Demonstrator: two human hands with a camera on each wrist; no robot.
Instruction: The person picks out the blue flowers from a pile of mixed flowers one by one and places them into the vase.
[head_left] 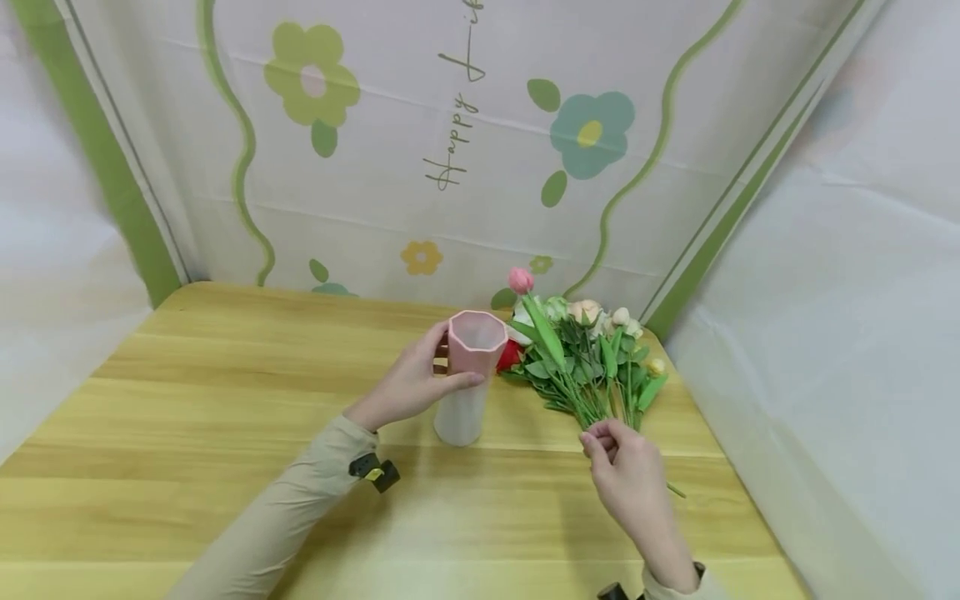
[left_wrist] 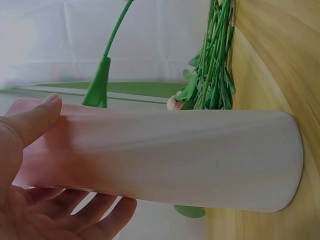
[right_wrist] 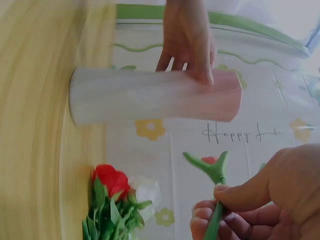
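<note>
A tall vase [head_left: 462, 400], pink at its faceted rim and white below, stands upright on the wooden table. My left hand [head_left: 411, 379] holds it near the top, thumb on the near side and fingers round the back. Out to the right, my right hand [head_left: 630, 471] pinches the green stem [right_wrist: 214, 222] of a pink tulip [head_left: 521, 280] between thumb and fingers. The tulip's head is raised above a bunch of flowers [head_left: 577, 367], right of the vase. In the right wrist view, leaves [right_wrist: 218, 170] mostly hide the tulip's head.
The bunch lies at the table's back right, with a red flower [right_wrist: 111, 180], pale blossoms [head_left: 585, 312] and long green stems [left_wrist: 217, 55]. A printed cloth [head_left: 465, 208] hangs along the table's back edge. White sheets [head_left: 840, 333] close in both sides.
</note>
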